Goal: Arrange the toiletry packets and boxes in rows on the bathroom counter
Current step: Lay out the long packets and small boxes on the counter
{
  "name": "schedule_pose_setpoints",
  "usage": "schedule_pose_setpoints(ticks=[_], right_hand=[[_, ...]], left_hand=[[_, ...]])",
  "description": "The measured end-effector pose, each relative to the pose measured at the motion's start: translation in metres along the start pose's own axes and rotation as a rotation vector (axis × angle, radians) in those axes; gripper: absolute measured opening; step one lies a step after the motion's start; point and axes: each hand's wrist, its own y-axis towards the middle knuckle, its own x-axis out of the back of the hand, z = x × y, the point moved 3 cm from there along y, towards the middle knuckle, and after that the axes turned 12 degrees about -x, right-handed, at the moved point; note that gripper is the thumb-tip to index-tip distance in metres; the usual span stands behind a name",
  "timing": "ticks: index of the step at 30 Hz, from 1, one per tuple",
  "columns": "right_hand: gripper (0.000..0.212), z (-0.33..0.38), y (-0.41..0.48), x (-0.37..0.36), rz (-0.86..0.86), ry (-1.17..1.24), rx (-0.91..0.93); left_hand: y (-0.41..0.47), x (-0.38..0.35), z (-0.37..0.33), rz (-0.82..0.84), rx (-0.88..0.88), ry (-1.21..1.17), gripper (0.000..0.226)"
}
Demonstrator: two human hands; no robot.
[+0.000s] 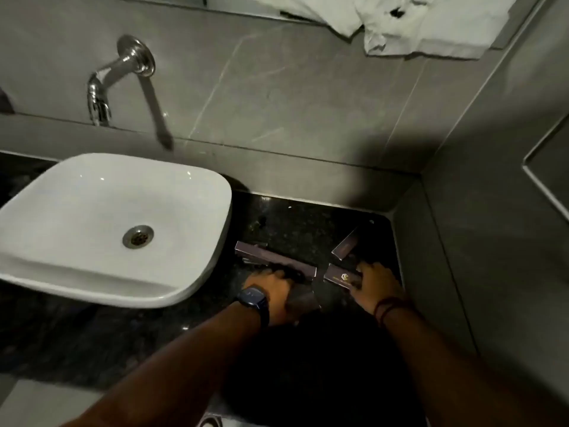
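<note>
On the black stone counter [295, 223], right of the basin, lie dark purple toiletry boxes. My left hand [272, 291], with a dark watch on the wrist, rests on a long purple box [271, 260] that runs diagonally; the fingers curl over its near end. My right hand [375, 286], with a red thread bracelet, grips a short purple box with a gold logo [337, 277]. A third purple box [348, 246] lies tilted behind it, near the corner. Grey flat packets [303, 300] lie between my hands, partly hidden.
A white countertop basin [172, 192] fills the left side, with a chrome wall tap [101, 94] above it. Grey tiled walls close the back and the right side. A white towel [415, 23] hangs at the top right.
</note>
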Motion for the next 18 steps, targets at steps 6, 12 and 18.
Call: schedule_pose_setpoints(ticks=[6, 12, 18], right_hand=[[0.041, -0.009, 0.016, -0.03, 0.027, -0.177, -0.002], [0.048, -0.01, 0.019, -0.035, -0.003, -0.174, -0.05], [0.05, -0.004, -0.024, -0.024, -0.069, 0.046, -0.138]], left_hand=[[-0.004, -0.039, 0.007, 0.22, 0.115, 0.135, 0.051], [-0.007, -0.045, 0.013, 0.241, 0.093, 0.195, 0.05], [-0.027, -0.039, -0.002, 0.312, -0.061, 0.396, 0.041]])
